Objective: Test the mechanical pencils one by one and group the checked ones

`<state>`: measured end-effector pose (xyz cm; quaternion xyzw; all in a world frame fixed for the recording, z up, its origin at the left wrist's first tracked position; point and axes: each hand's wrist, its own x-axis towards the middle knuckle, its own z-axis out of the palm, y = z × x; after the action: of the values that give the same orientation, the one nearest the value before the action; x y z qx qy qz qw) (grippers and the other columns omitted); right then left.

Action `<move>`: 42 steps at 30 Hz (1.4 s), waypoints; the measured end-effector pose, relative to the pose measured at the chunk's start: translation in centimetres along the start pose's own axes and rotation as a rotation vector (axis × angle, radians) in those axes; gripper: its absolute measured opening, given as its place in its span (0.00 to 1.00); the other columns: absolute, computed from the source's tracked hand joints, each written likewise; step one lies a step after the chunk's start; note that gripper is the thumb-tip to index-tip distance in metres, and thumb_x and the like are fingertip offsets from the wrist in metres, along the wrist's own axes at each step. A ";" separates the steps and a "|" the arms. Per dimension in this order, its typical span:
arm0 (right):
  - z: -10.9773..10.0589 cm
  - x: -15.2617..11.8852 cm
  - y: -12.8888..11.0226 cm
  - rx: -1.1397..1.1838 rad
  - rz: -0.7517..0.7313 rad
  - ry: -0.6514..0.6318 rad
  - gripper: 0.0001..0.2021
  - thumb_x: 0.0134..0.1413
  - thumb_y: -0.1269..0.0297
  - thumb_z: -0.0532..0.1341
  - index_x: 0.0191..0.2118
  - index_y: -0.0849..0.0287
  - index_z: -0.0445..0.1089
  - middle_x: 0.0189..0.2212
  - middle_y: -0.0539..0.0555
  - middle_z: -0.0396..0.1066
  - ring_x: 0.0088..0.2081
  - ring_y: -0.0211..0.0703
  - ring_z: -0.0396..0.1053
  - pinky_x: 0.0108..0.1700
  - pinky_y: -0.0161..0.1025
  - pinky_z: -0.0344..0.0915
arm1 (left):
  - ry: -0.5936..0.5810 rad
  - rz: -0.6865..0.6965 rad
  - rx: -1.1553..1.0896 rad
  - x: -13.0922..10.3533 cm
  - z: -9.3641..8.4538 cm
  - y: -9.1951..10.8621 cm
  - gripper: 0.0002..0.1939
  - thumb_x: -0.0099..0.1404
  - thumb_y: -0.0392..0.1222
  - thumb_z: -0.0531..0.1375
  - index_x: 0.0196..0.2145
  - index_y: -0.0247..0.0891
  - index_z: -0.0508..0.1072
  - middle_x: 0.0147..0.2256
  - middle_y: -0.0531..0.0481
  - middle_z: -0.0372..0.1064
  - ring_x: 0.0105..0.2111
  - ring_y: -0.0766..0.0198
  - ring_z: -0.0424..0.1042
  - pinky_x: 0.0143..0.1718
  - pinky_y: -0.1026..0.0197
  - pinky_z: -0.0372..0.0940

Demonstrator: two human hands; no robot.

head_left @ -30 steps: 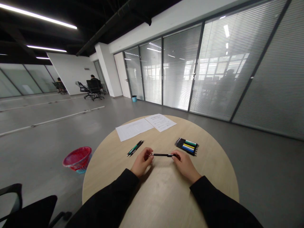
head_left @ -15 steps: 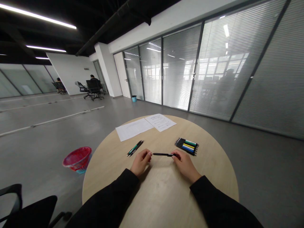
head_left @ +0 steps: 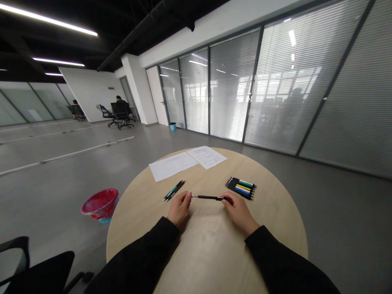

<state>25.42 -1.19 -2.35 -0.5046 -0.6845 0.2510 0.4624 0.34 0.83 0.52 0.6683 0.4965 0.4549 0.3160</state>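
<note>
A black pen (head_left: 208,197) lies level between my two hands, just above the table. My right hand (head_left: 238,209) pinches its clip end. At the other end, the fingers of my left hand (head_left: 180,207) are pinched by a small silver tip piece (head_left: 192,196), with a thin length showing between it and the black barrel. Whether that is a refill or a bare tip is too small to tell. Beyond my left hand lie a green-and-black pen (head_left: 172,190) and a black pen (head_left: 177,190). Past my right hand, several pens (head_left: 241,188) with green, yellow, white and blue parts lie in a row.
Two printed sheets (head_left: 173,166) rest on the far side of the round wooden table (head_left: 211,253). On the floor at left stands a red basket (head_left: 100,203), with a black chair (head_left: 43,269) nearer me. A person sits among chairs in the background.
My left hand has moved slightly left, and a thin silver length now shows between its fingers and the black barrel. My right hand has stayed in place on the pen.
</note>
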 end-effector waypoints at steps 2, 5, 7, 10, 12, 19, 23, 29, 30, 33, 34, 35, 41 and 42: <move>0.0 0.0 -0.1 -0.005 0.001 -0.001 0.10 0.56 0.65 0.57 0.38 0.58 0.75 0.31 0.53 0.74 0.31 0.44 0.68 0.35 0.38 0.63 | 0.008 0.000 0.014 0.0 -0.1 0.0 0.26 0.66 0.58 0.53 0.18 0.39 0.60 0.16 0.57 0.55 0.19 0.68 0.54 0.24 0.63 0.51; 0.0 0.0 -0.1 -0.004 0.006 -0.008 0.10 0.56 0.64 0.57 0.37 0.58 0.75 0.31 0.53 0.74 0.31 0.43 0.68 0.35 0.38 0.63 | 0.002 0.003 0.016 0.0 -0.1 -0.1 0.25 0.66 0.57 0.54 0.18 0.39 0.60 0.16 0.57 0.55 0.19 0.68 0.54 0.24 0.63 0.51; 0.0 0.0 0.0 -0.005 0.010 -0.007 0.10 0.56 0.64 0.57 0.38 0.58 0.75 0.31 0.53 0.74 0.31 0.43 0.68 0.35 0.38 0.63 | -0.010 0.004 -0.029 0.0 0.0 -0.2 0.23 0.65 0.57 0.55 0.20 0.39 0.62 0.18 0.57 0.57 0.20 0.68 0.56 0.25 0.64 0.53; 0.0 0.0 0.1 -0.017 0.017 0.000 0.10 0.56 0.64 0.57 0.38 0.58 0.75 0.31 0.53 0.74 0.32 0.44 0.68 0.35 0.38 0.63 | -0.025 -0.015 -0.135 0.1 0.2 -0.5 0.19 0.63 0.56 0.59 0.26 0.38 0.66 0.21 0.55 0.62 0.22 0.67 0.62 0.26 0.64 0.58; 0.0 0.0 0.3 -0.023 0.022 0.008 0.11 0.56 0.64 0.56 0.39 0.59 0.75 0.31 0.53 0.75 0.32 0.44 0.69 0.35 0.39 0.63 | -0.030 -0.033 -0.190 0.1 0.3 -0.7 0.18 0.62 0.56 0.60 0.29 0.38 0.67 0.24 0.54 0.65 0.24 0.66 0.65 0.28 0.64 0.60; -0.1 0.0 0.3 -0.028 0.019 0.014 0.10 0.56 0.64 0.57 0.38 0.58 0.75 0.31 0.53 0.75 0.32 0.45 0.69 0.35 0.39 0.63 | -0.019 -0.074 -0.337 0.1 0.3 -0.7 0.14 0.58 0.50 0.65 0.32 0.36 0.71 0.29 0.49 0.73 0.30 0.63 0.72 0.34 0.62 0.66; 0.0 0.0 0.4 -0.023 0.017 0.012 0.09 0.55 0.65 0.57 0.38 0.58 0.74 0.31 0.53 0.74 0.31 0.44 0.68 0.35 0.39 0.62 | -0.004 -0.105 -0.414 0.0 0.4 -0.7 0.14 0.57 0.47 0.66 0.32 0.35 0.70 0.33 0.46 0.75 0.32 0.63 0.74 0.35 0.61 0.67; 0.0 0.0 0.2 -0.026 0.021 0.008 0.10 0.56 0.64 0.56 0.38 0.58 0.75 0.30 0.52 0.74 0.31 0.44 0.68 0.34 0.38 0.62 | -0.021 -0.103 -0.428 -0.1 0.4 -0.4 0.14 0.58 0.47 0.66 0.32 0.36 0.67 0.32 0.47 0.76 0.29 0.64 0.74 0.33 0.61 0.67; 0.0 0.0 0.2 -0.026 0.021 0.012 0.10 0.56 0.64 0.56 0.38 0.58 0.75 0.30 0.52 0.74 0.30 0.44 0.68 0.34 0.38 0.62 | -0.021 -0.101 -0.417 -0.1 0.4 -0.3 0.14 0.58 0.47 0.66 0.31 0.36 0.67 0.31 0.48 0.76 0.29 0.64 0.74 0.33 0.61 0.67; 0.0 0.0 0.1 -0.030 0.017 0.022 0.10 0.56 0.65 0.57 0.38 0.58 0.75 0.30 0.52 0.74 0.31 0.44 0.68 0.35 0.38 0.62 | -0.011 -0.094 -0.402 -0.2 0.4 -0.1 0.13 0.58 0.46 0.65 0.31 0.37 0.66 0.30 0.48 0.75 0.28 0.65 0.73 0.32 0.62 0.67; 0.0 0.0 0.2 -0.032 0.016 0.022 0.10 0.56 0.65 0.57 0.38 0.58 0.75 0.30 0.53 0.74 0.31 0.44 0.68 0.35 0.39 0.62 | -0.008 -0.092 -0.403 -0.2 0.5 -0.1 0.14 0.58 0.46 0.65 0.31 0.37 0.65 0.30 0.48 0.75 0.28 0.65 0.73 0.32 0.62 0.66; 0.0 0.0 0.2 -0.034 0.017 0.023 0.10 0.56 0.65 0.57 0.38 0.58 0.75 0.30 0.53 0.74 0.31 0.44 0.68 0.35 0.39 0.62 | -0.007 -0.090 -0.406 -0.2 0.5 -0.1 0.14 0.58 0.46 0.65 0.31 0.37 0.65 0.31 0.48 0.76 0.28 0.65 0.73 0.32 0.62 0.67; 0.0 -0.1 0.2 -0.021 0.018 0.006 0.09 0.56 0.65 0.57 0.38 0.58 0.75 0.30 0.52 0.74 0.31 0.43 0.68 0.35 0.38 0.62 | 0.012 -0.114 -0.427 -0.2 0.6 -0.1 0.13 0.57 0.45 0.65 0.31 0.37 0.65 0.32 0.48 0.75 0.27 0.66 0.73 0.32 0.63 0.66; 0.0 -0.1 0.2 -0.020 0.021 0.003 0.09 0.55 0.65 0.57 0.38 0.58 0.74 0.30 0.52 0.74 0.31 0.43 0.67 0.35 0.38 0.62 | 0.020 -0.118 -0.438 -0.1 0.6 -0.1 0.13 0.57 0.45 0.65 0.31 0.37 0.65 0.32 0.48 0.75 0.27 0.66 0.73 0.31 0.63 0.66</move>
<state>25.55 -1.20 -2.52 -0.5166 -0.6811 0.2483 0.4556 0.83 0.75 0.16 0.5489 0.4274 0.5392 0.4747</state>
